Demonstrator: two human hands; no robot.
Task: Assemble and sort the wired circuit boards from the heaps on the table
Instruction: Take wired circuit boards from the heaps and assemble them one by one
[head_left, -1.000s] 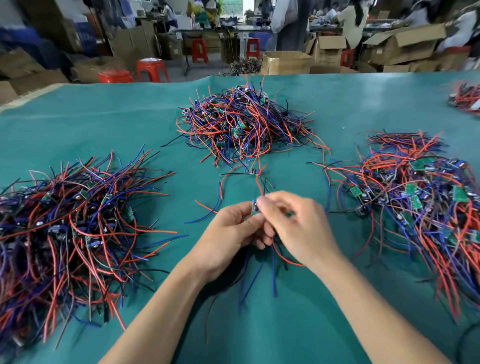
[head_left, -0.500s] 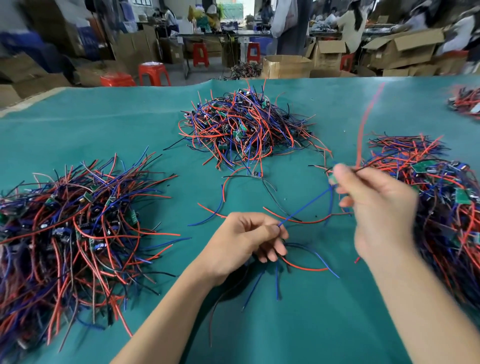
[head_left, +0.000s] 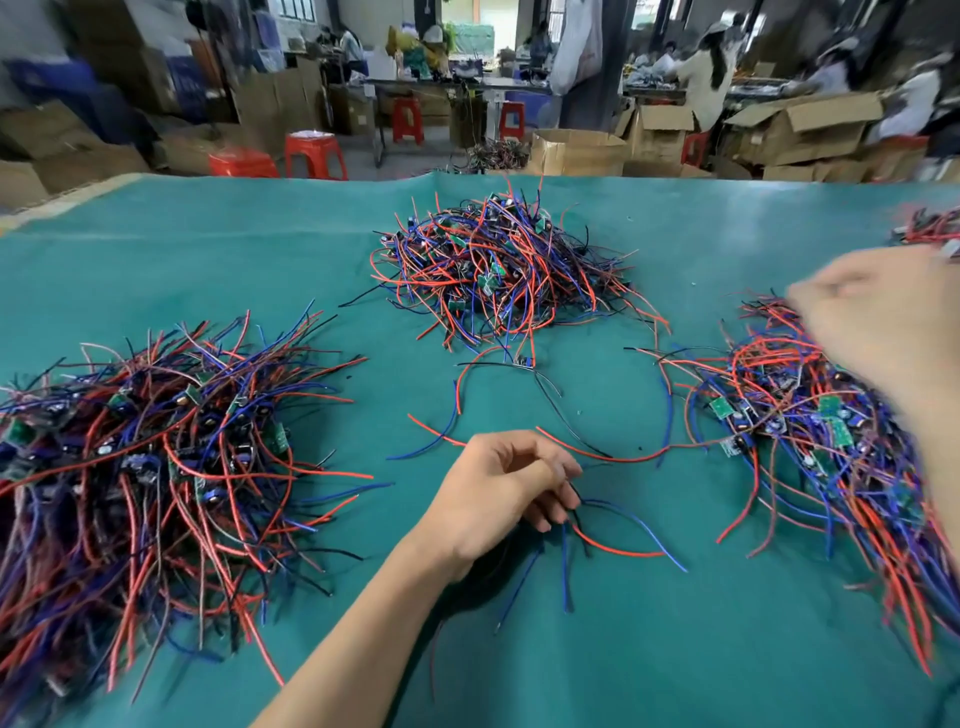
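Three heaps of wired circuit boards with red, blue and black leads lie on the green table (head_left: 649, 654): a left heap (head_left: 145, 457), a middle heap (head_left: 498, 270) and a right heap (head_left: 810, 431). My left hand (head_left: 498, 493) rests near the table's centre, its fingers curled round a small bundle of wires (head_left: 613, 545) that trail out toward me and to the right. My right hand (head_left: 883, 322) is raised over the far side of the right heap and is blurred by motion; what it holds is unclear. One loose wired board (head_left: 523, 361) lies just below the middle heap.
A fourth small heap (head_left: 930, 228) shows at the far right edge. Loose red and blue wires (head_left: 441, 436) lie between the heaps. Beyond the table stand red stools (head_left: 311, 153), cardboard boxes (head_left: 576, 150) and people at other benches.
My right hand parted from the left at the centre and swung right and away with a wired board, reaching the right heap. My left hand stayed put, still gripping its wires.
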